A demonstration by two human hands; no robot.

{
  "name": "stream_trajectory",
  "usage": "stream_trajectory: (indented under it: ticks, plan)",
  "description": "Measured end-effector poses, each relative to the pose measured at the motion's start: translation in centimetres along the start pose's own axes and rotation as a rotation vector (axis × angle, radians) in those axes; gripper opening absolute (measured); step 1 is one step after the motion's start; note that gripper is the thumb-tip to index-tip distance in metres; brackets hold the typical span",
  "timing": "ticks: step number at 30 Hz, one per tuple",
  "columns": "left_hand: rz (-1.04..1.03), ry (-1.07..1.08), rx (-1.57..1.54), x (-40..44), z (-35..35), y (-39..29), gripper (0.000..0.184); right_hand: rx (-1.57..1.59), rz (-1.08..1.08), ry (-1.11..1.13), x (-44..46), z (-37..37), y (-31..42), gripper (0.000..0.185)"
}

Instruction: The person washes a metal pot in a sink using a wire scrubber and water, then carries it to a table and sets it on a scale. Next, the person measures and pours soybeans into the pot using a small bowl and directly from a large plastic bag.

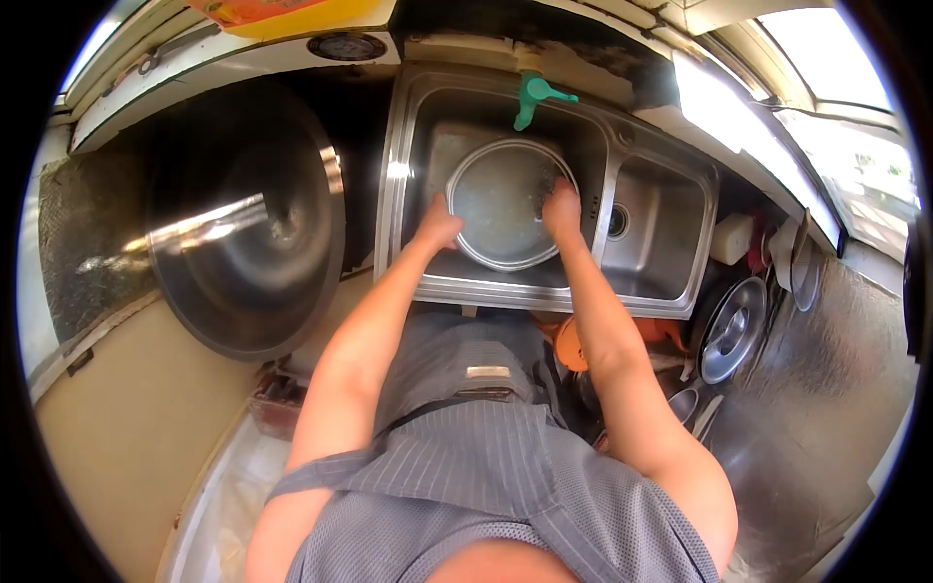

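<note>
A round metal pan (501, 206) is in the larger basin of the steel double sink (428, 146), under the green tap (534, 95). My left hand (441, 223) grips the pan's left rim, its fingers partly hidden by the edge. On the right side, my right hand (561, 209) is closed on the rim, with the fingers reaching over the inside. The pan's inner surface looks wet, with small droplets or bubbles near my right hand.
A big dark wok (282, 233) stands left of the sink. The smaller basin (656, 228) with its drain is on the right. Beyond it are a round metal lid (734, 330) and a white container (731, 239). An orange object (571, 348) sits below the sink's front edge.
</note>
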State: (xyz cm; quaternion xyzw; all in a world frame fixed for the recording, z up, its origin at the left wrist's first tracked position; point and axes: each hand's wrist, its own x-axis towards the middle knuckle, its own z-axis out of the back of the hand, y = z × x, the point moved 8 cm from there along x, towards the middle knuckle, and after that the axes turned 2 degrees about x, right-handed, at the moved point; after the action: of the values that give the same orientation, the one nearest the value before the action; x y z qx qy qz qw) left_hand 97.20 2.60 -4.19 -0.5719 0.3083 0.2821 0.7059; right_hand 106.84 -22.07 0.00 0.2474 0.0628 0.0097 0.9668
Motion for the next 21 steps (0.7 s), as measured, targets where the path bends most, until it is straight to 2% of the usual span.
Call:
stream_trajectory:
  ticks: [1,3,6,7,8,10,14,16,18,19,21]
  plan:
    - [0.0,0.001,-0.002,0.0,0.1,0.0,0.051,-0.001,0.003,0.001,-0.3,-0.9,-0.2,0.02]
    - [0.003,0.007,-0.002,-0.3,-0.2,0.3,0.052,-0.327,0.055,0.159,-2.2,-4.4,-0.5,0.013]
    - [0.0,0.007,-0.009,-0.3,0.1,0.2,0.051,-0.299,0.024,0.091,-2.8,-6.0,-2.5,0.015]
    - [-0.009,-0.002,-0.019,-0.2,0.2,0.3,0.05,-0.196,-0.063,0.001,-2.8,-3.9,-1.3,0.015]
    - [-0.016,-0.003,-0.025,-0.3,0.0,0.5,0.049,-0.194,-0.073,0.0,-3.0,-3.8,-1.2,0.015]
    - [0.004,0.012,-0.009,-0.8,-0.2,0.3,0.049,-0.218,0.031,0.375,-3.5,-6.2,-1.0,0.013]
    - [-0.019,-0.011,0.011,-0.6,-0.2,-0.3,0.05,-0.12,0.041,0.225,-2.9,-2.8,-0.8,0.012]
    - [-0.052,-0.011,0.017,-0.1,-0.4,-0.2,0.047,-0.018,0.01,0.112,-2.9,1.5,0.2,0.011]
    - [-0.031,-0.034,-0.061,-0.9,-0.4,-0.3,0.042,0.456,-0.257,0.082,-3.9,4.7,-1.3,0.013]
    - [-0.061,-0.044,-0.08,-1.1,-0.6,-0.4,0.037,0.452,-0.265,0.064,-4.6,6.1,-1.8,0.013]
    - [-0.071,-0.038,-0.1,-1.4,-0.7,-0.7,0.036,0.941,-0.402,0.104,-6.1,7.4,-2.8,0.018]
